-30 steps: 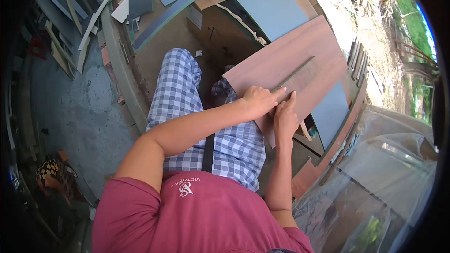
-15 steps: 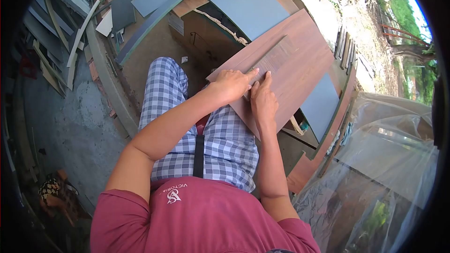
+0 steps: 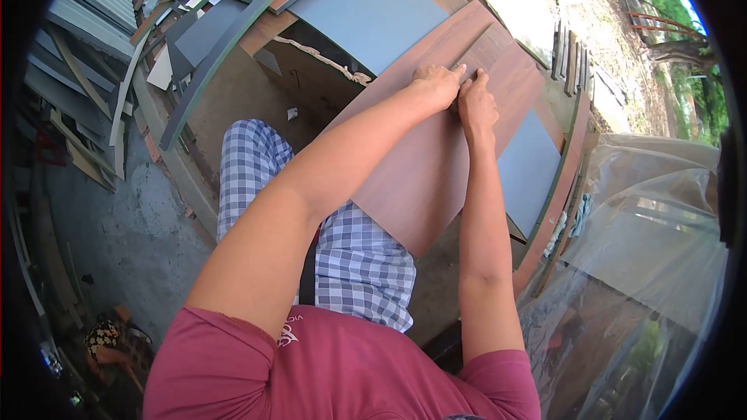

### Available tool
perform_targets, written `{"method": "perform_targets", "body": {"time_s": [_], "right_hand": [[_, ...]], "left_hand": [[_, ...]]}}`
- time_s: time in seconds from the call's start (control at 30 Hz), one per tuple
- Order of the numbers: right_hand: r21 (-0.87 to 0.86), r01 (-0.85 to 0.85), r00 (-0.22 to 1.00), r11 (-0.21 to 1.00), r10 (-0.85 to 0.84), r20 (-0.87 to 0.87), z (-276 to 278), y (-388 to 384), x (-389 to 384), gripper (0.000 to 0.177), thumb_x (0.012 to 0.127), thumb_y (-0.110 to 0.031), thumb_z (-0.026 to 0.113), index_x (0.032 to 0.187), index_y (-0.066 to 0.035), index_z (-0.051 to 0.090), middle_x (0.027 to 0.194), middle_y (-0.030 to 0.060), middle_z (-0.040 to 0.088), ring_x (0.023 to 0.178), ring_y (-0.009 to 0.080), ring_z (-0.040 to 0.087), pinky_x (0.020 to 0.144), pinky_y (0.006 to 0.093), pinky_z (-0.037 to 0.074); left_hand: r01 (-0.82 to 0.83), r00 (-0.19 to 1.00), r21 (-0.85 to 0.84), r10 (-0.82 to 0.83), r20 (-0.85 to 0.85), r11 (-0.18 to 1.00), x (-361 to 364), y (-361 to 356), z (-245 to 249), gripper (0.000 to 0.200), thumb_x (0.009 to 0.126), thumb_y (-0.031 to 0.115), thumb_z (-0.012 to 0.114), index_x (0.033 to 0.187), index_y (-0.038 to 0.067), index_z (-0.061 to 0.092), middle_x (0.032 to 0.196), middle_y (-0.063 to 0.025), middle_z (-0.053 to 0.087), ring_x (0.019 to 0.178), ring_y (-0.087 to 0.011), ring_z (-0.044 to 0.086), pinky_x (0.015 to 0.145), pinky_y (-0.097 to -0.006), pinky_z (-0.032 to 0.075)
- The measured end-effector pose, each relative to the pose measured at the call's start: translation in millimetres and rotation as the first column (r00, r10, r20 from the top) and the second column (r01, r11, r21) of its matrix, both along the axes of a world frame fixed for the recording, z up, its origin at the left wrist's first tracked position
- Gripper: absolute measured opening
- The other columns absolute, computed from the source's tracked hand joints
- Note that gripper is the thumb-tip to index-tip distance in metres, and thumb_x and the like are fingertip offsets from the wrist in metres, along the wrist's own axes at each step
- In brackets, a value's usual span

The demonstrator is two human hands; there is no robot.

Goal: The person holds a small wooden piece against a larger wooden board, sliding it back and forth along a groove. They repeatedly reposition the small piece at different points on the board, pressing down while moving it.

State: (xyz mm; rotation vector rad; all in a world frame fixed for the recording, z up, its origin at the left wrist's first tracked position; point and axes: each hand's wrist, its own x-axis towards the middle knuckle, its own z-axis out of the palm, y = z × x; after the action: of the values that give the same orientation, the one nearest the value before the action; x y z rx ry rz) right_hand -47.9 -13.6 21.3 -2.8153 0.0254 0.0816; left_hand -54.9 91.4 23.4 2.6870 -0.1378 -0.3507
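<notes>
A large reddish-brown wood-grain board (image 3: 408, 187) lies slanted in front of me, its near corner over my checked trousers. On its far part rests a smaller flat wood-grain piece (image 3: 484, 50). My left hand (image 3: 437, 87) is closed on the near left edge of this piece, index finger pointing along it. Beside it, almost touching, my right hand (image 3: 477, 105) grips the near right edge with curled fingers. Both arms are stretched forward. The piece's underside and the fingertips beneath are hidden.
Blue-grey panels (image 3: 369, 12) lie under and behind the board. A long curved-looking dark strip (image 3: 233, 50) runs at left. Offcuts and slats (image 3: 85, 101) are piled at far left. Clear plastic sheeting (image 3: 646, 249) covers something at right.
Both hands have pushed the small wood-grain piece away from me, up along the board to its far part. My arms are straighter, and the camera view has shifted slightly.
</notes>
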Motion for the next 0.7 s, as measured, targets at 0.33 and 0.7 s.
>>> {"method": "perform_targets", "body": {"time_s": [0.33,0.7], "right_hand": [[-0.013,0.078,0.997,0.997,-0.078,-0.018,-14.2,-24.7,81.6,0.049,0.091,-0.032,0.033,0.136,-0.015,0.029,0.106,0.0246,0.058,0.101,0.0405,0.055,0.086,0.0474,0.041],[-0.092,0.054,0.998,0.994,-0.056,-0.023,-10.6,-14.8,64.2,0.050,0.091,-0.032,0.033,0.136,-0.012,0.029,0.105,0.0243,0.059,0.100,0.0395,0.056,0.085,0.0466,0.041]], "left_hand": [[-0.045,0.999,0.016,0.046,-0.010,0.999,75.6,-30.4,-9.8,0.046,0.094,0.030,0.036,0.139,0.025,0.026,0.107,-0.0117,0.060,0.097,-0.0275,0.059,0.079,-0.0398,0.046],[-0.088,0.996,-0.042,0.088,-0.003,0.995,56.3,-22.3,-7.8,0.045,0.094,0.029,0.036,0.138,0.027,0.028,0.104,-0.0099,0.062,0.096,-0.0256,0.059,0.077,-0.0376,0.046]]}}
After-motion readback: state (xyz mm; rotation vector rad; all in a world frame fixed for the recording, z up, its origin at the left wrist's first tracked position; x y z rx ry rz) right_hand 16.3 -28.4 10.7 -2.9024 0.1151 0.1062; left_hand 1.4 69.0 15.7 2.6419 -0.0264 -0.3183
